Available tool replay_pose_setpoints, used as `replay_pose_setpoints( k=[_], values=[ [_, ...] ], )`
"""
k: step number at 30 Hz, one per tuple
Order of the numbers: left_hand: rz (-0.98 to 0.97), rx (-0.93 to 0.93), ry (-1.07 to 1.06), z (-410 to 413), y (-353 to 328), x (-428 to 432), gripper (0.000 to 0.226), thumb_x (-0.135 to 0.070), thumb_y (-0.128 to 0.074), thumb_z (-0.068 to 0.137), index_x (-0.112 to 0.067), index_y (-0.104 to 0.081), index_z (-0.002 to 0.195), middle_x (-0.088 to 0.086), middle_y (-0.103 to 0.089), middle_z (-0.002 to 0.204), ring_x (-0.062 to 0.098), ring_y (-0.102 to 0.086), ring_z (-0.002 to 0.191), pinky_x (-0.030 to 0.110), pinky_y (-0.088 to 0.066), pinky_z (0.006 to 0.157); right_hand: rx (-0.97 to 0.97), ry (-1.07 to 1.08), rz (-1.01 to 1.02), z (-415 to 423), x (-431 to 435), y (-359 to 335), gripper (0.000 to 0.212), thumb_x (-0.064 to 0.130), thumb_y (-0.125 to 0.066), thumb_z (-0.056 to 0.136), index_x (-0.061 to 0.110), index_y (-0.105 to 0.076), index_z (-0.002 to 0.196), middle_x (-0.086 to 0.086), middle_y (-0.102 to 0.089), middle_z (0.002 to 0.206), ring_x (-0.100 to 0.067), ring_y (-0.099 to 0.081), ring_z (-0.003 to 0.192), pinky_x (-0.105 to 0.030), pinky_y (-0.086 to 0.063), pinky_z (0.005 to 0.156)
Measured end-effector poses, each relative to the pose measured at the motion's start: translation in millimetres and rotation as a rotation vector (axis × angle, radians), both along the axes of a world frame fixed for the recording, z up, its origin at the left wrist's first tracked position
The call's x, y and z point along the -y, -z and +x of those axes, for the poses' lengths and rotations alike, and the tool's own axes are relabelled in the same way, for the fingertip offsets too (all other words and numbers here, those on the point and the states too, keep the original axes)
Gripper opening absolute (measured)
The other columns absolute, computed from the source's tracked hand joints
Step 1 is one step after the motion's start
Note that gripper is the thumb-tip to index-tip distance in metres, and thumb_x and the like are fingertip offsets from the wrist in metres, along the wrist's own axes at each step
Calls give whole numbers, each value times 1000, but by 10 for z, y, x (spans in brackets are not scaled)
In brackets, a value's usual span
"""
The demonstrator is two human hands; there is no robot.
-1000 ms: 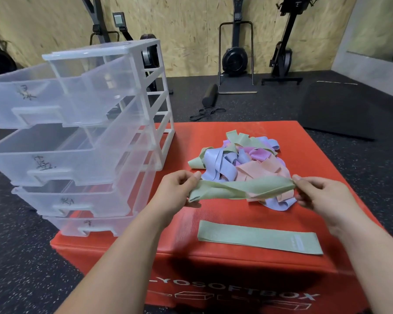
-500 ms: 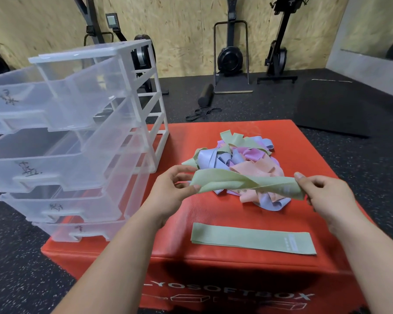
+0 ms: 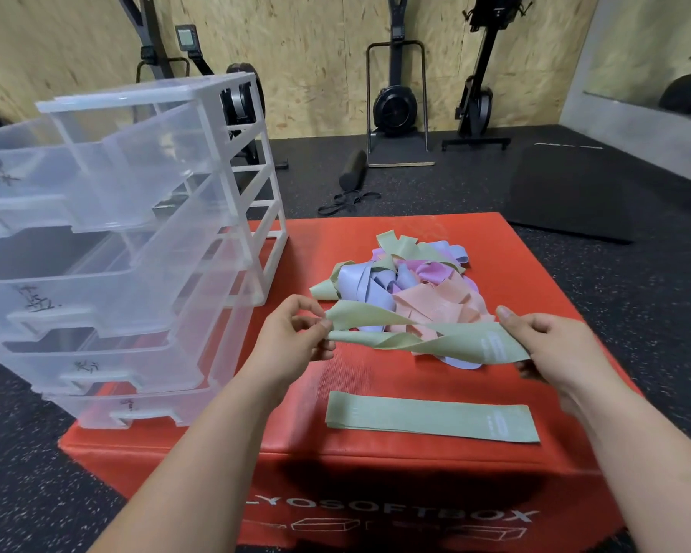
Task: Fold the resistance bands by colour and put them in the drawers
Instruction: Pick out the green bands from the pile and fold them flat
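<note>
While the left hand (image 3: 296, 333) pinches one end of a twisted green band (image 3: 427, 337) and the right hand (image 3: 551, 345) grips the other end, the band hangs stretched just above the red surface (image 3: 535, 265). Nearer the person lies a flat green band (image 3: 431, 417); behind, a mixed-colour pile of bands (image 3: 415, 281); left, clear drawers (image 3: 116, 233) stand pulled open.
</note>
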State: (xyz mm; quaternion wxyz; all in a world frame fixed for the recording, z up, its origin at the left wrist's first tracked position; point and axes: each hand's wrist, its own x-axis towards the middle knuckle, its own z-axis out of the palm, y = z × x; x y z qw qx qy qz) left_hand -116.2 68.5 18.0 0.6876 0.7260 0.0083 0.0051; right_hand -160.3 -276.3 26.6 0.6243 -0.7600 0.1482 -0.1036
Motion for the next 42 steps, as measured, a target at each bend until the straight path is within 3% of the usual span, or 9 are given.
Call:
replay_pose_setpoints(
  k=[6, 9, 12, 16, 22, 27, 32, 37, 42],
  values=[
    [-51, -87, 79, -23, -4, 2, 8, 6, -70, 97, 5, -76, 102, 25, -71, 97, 27, -73, 80, 32, -65, 83, 29, -92, 247, 19, -21, -22, 26, 31, -76, 94, 11, -78, 110, -8, -81, 95, -13, -72, 73, -25, -60, 62],
    [0, -75, 123, -44, -25, 5, 15, -5, -84, 89, -7, -81, 104, 19, -79, 101, 23, -77, 89, 34, -63, 93, 56, -119, 330, 41, -15, -35, 25, 24, -70, 99, 10, -75, 119, -12, -80, 105, -18, -76, 87, -25, -63, 71],
    [178, -6, 97, -45, -23, 14, 17, -10, -88, 87, -15, -81, 102, 11, -81, 89, 15, -76, 82, 26, -62, 86, 91, -40, 349, 65, -12, -23, 23, 22, -70, 99, 10, -75, 118, -11, -80, 103, -20, -76, 90, -28, -64, 72],
    [205, 41, 39, -29, -15, 42, 12, -18, -77, 98, -7, -79, 95, 16, -72, 79, 17, -70, 67, 37, -66, 71, 80, 128, 261, 83, 14, 15, 16, 24, -71, 100, 11, -75, 109, -5, -77, 88, -12, -74, 69, -25, -62, 57],
    [142, 58, -11, 19, 12, 58, 32, -33, -67, 105, -12, -79, 85, 12, -78, 92, 15, -70, 81, 33, -62, 69, -3, 157, 162, 111, 65, 101, 16, 31, -73, 98, 15, -75, 100, -5, -77, 96, -20, -75, 84, -27, -61, 52],
    [41, 121, -147, -2, -8, 138, 22, -24, -66, 106, -11, -80, 93, 17, -74, 84, 13, -70, 71, 34, -61, 63, -13, 125, 193, 128, 61, 132, 13, 25, -72, 99, 12, -73, 104, -8, -79, 95, -15, -77, 72, -34, -62, 65],
    [4, 180, -147, -16, 20, 197, 14, -17, -66, 106, -18, -79, 103, 22, -72, 89, 18, -69, 71, 37, -60, 64, 56, -18, 178, 96, 54, 119, 14, 17, -70, 100, 21, -75, 112, -15, -76, 95, -18, -73, 86, -38, -61, 74],
    [-71, 154, -38, -34, -10, 241, 13, -15, -65, 106, -14, -77, 111, 23, -76, 102, 40, -76, 91, 39, -65, 74, 82, -195, 2, 39, -22, 100, 20, 11, -74, 96, 25, -76, 111, -15, -76, 98, -21, -72, 85, -42, -62, 80],
    [-129, 128, -1, -46, -75, 346, 15, -6, -71, 101, -6, -73, 116, 22, -74, 111, 26, -78, 88, 46, -67, 81, 163, -200, -431, 60, -225, 83, 21, 16, -81, 89, 33, -70, 96, 7, -73, 82, -7, -65, 72, -22, -48, 66]
  ],
)
